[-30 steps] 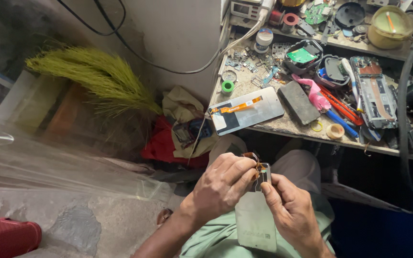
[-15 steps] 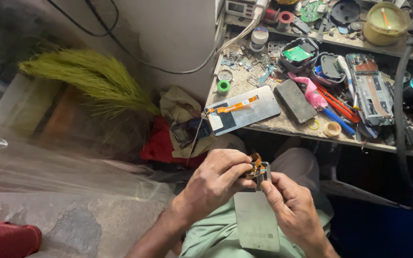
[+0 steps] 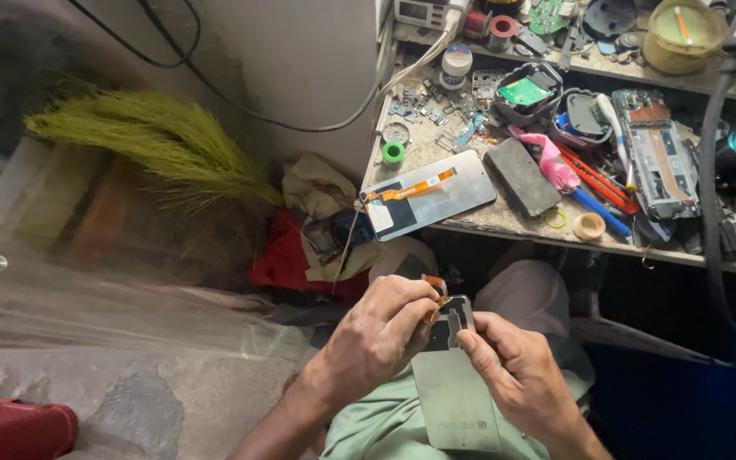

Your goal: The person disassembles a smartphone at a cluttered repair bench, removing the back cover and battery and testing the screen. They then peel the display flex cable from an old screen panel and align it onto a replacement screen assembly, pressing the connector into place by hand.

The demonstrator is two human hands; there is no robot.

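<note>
From the head camera I see both hands low in the frame, at about six o'clock. The left hand (image 3: 381,332) is curled, its fingertips pinching the orange flex ribbon (image 3: 434,285) at the top edge of a flat grey phone display panel (image 3: 453,388) (its back faces up). The right hand (image 3: 517,375) grips that panel's right edge, thumb pressed on the dark upper part. The panel rests over the lap, above a green shirt (image 3: 385,426). At one o'clock stands a cluttered wooden workbench (image 3: 504,223), with a second grey display panel bearing an orange ribbon (image 3: 428,194) near its front edge. At ten o'clock lies a green grass broom (image 3: 155,145).
</note>
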